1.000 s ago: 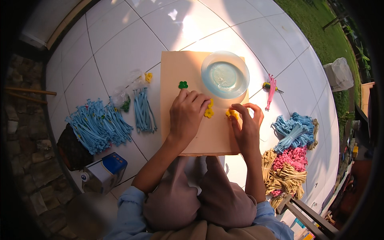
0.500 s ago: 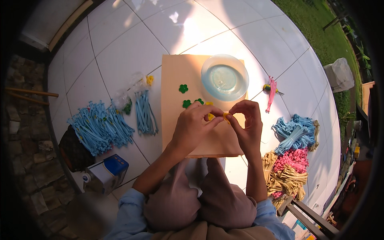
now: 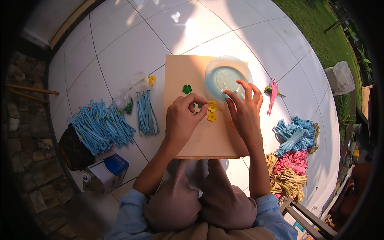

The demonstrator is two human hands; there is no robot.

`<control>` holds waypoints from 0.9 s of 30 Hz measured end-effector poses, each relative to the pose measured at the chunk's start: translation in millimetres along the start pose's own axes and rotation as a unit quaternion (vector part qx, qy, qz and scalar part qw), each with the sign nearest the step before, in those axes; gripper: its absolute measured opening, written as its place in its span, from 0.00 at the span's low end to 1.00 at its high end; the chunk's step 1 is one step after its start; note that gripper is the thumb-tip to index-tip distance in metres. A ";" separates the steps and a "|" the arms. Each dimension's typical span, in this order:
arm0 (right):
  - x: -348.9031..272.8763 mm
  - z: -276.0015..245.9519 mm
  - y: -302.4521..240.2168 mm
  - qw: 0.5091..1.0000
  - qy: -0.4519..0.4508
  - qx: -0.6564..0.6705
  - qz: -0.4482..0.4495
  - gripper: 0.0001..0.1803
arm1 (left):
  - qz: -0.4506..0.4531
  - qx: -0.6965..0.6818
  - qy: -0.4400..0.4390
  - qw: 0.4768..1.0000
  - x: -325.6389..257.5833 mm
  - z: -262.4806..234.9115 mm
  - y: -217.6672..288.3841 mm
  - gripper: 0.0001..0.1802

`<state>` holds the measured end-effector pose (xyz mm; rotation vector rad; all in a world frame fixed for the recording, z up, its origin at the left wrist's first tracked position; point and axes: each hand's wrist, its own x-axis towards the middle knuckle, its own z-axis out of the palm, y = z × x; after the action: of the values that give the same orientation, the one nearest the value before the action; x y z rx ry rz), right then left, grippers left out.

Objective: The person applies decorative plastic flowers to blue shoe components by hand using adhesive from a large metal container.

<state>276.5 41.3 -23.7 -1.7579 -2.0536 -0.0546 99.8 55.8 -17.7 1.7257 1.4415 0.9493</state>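
A bowl (image 3: 223, 75) sits far right on the board (image 3: 188, 146) — flower pieces (image 3: 211, 117) to its left and near side. On the floor (image 3: 120, 48), cord bundles (image 3: 102, 128) lie left — cord heaps (image 3: 290, 164) right.

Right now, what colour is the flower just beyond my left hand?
The flower is green, clearest in the head view.

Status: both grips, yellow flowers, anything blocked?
Left grip pinched beside yellow flowers, any hold unclear. Right grip open, partly covering translucent bowl in view. Yellow flowers on tan board. Green flower beyond left grip, unobstructed.
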 end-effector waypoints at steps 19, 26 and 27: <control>-18.7 -23.7 -28.5 0.996 0.075 0.031 -0.048 0.25 | -0.059 -0.139 -0.025 0.988 2.1 2.1 6.9 0.07; -20.8 -23.1 -28.4 0.996 0.074 0.015 -0.052 0.24 | -0.076 -0.180 -0.042 0.980 1.5 1.5 4.2 0.07; -22.2 -23.9 -27.1 0.996 0.074 0.014 -0.051 0.24 | -0.079 -0.180 -0.046 0.979 1.4 2.0 4.1 0.08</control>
<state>260.1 8.1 -3.1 -1.5818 -2.0238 -0.1803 103.6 56.5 -15.1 1.3522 1.2375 0.9635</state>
